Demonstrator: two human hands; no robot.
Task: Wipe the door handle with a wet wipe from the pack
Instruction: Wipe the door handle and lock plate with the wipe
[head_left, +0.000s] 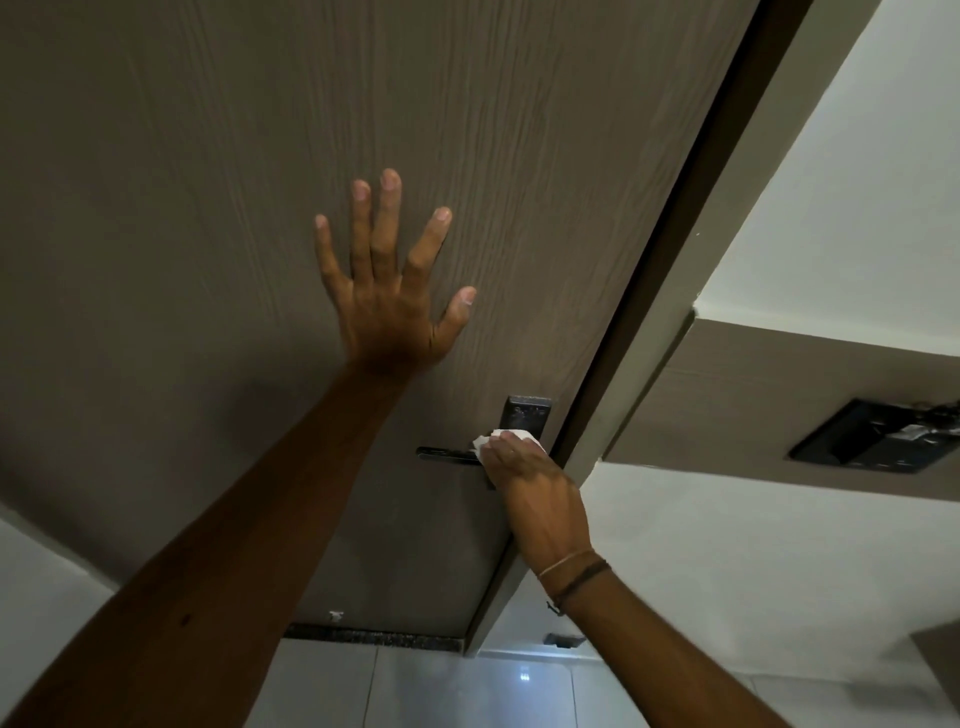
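The left hand (387, 301) is flat on the brown door (208, 156), fingers spread wide. The right hand (535, 488) has its grip closed around a white wet wipe (491, 435) on the dark door handle (447, 454), near the door's edge.

Left hand (387, 306) flat with fingers spread, arm outstretched, right hand (530, 478) curled closed, cord bracelets at wrist

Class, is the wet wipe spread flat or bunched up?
Bunched: the wet wipe shows only as crumpled white folds beyond the right hand on the door handle.
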